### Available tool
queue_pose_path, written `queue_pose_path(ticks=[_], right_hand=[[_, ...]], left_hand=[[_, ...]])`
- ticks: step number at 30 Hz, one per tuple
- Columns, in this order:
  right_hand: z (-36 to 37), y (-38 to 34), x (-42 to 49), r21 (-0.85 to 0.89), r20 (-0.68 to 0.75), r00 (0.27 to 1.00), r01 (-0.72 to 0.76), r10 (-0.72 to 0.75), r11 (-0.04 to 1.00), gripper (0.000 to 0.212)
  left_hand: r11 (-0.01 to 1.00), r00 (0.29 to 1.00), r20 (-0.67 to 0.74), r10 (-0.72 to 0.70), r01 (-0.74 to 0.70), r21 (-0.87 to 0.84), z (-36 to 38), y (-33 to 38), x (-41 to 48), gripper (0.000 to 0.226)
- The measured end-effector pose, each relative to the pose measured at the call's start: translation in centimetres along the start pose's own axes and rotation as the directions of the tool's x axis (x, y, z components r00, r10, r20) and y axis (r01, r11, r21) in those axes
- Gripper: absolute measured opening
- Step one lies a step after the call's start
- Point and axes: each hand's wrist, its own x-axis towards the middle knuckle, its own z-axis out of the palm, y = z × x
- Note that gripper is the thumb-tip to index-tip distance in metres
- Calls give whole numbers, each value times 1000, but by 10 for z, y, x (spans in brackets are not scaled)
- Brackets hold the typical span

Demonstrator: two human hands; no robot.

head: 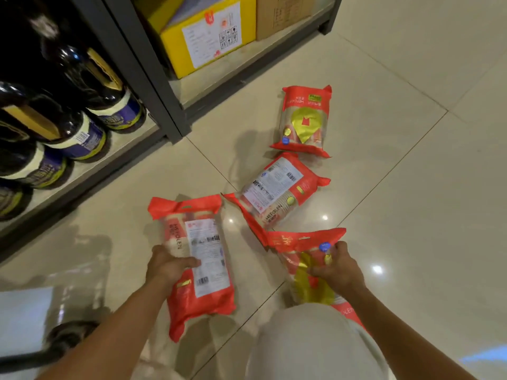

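Several red food packs lie on a glossy tiled floor. My left hand (167, 266) grips one red pack (200, 259) by its left edge, its white label side up. My right hand (338, 268) holds a second red pack (304, 272) with a gold emblem, partly hidden behind my knee. A third pack (277, 193) lies label up on the floor just beyond them. A fourth pack (303, 120) lies further off, gold emblem up.
A dark metal shelf unit (153, 86) stands at the left with large dark bottles (82, 119) on its low shelf. A yellow carton (205, 37) and a brown carton (282, 15) sit on the bottom shelf further back. My knee (312, 344) fills the lower middle.
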Motion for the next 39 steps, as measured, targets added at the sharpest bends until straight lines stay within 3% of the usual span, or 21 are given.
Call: queue_pose_path(ticks=[4, 8, 15, 22, 24, 31, 35, 39], right_hand=[[-82, -62, -83, 160, -131, 989, 82, -62, 984, 62], [-202, -164, -198, 325, -278, 944, 265, -176, 908, 72], [-426, -311, -440, 432, -522, 806, 532, -279, 728, 75], [-554, -375, -608, 427, -677, 658, 715, -328, 554, 77], [-571, -383, -631, 415, -696, 623, 754, -357, 509, 75], [-576, -430, -647, 456, -584, 588, 808, -560, 372, 74], [-563, -473, -656, 491, -427, 550, 808, -718, 326, 81], [-524, -510, -679, 519, -240, 446, 810, -862, 275, 76]], left_hand=[[984, 985, -50, 166, -168, -60, -44, 81, -122, 81], [928, 937, -78, 341, -349, -134, -108, 192, -253, 73], [737, 760, -92, 643, -647, -194, -258, 381, -525, 82], [483, 533, -134, 835, -828, -286, -360, 463, -718, 83], [455, 522, -169, 836, -832, -319, -374, 471, -747, 94], [453, 531, -335, 778, -844, -286, -411, 459, -799, 88], [495, 566, -509, 648, -822, -283, -438, 427, -822, 91], [568, 530, -729, 433, -788, -237, -454, 364, -857, 93]])
